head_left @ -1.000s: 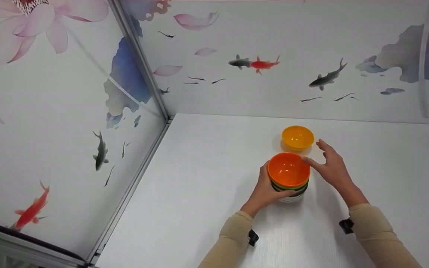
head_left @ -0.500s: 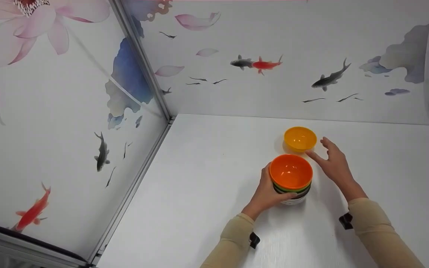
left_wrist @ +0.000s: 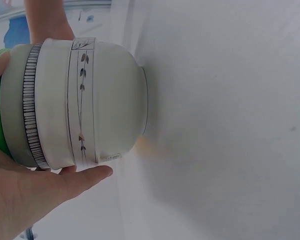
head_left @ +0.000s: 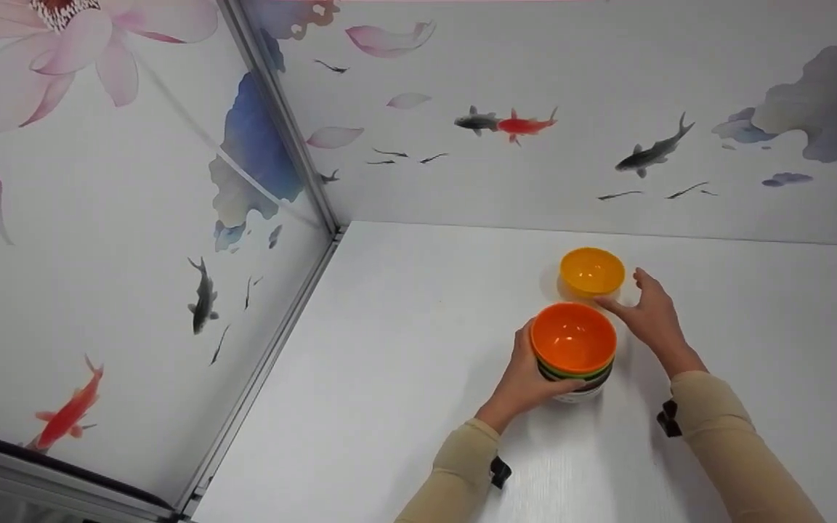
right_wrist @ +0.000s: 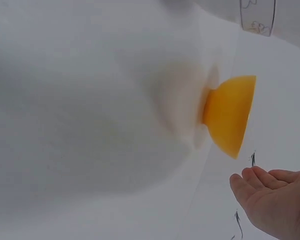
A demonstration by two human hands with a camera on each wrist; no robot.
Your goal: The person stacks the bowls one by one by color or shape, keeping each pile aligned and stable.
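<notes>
My left hand (head_left: 527, 380) grips a stack of nested bowls from the left side, its thumb along the near side. An orange bowl (head_left: 573, 338) tops the stack. Below it show a green rim and dark and white bowls; in the left wrist view the lowest white bowl (left_wrist: 115, 100) carries a leaf-pattern band. Whether its base touches the table I cannot tell. A smaller yellow bowl (head_left: 592, 272) stands upright just behind the stack. My right hand (head_left: 652, 312) is at its right side, thumb and fingers spread apart. In the right wrist view a gap separates the fingers from the yellow bowl (right_wrist: 230, 115).
The white table (head_left: 389, 349) extends to both sides of the bowls. A white back wall (head_left: 535, 189) painted with fish rises close behind the yellow bowl. On the left stands another painted panel (head_left: 135, 254) with a metal frame edge.
My right thumb has moved from the orange bowl's rim to the near edge of the yellow bowl. The left hand still grips the stack. The whole view has shifted slightly.
</notes>
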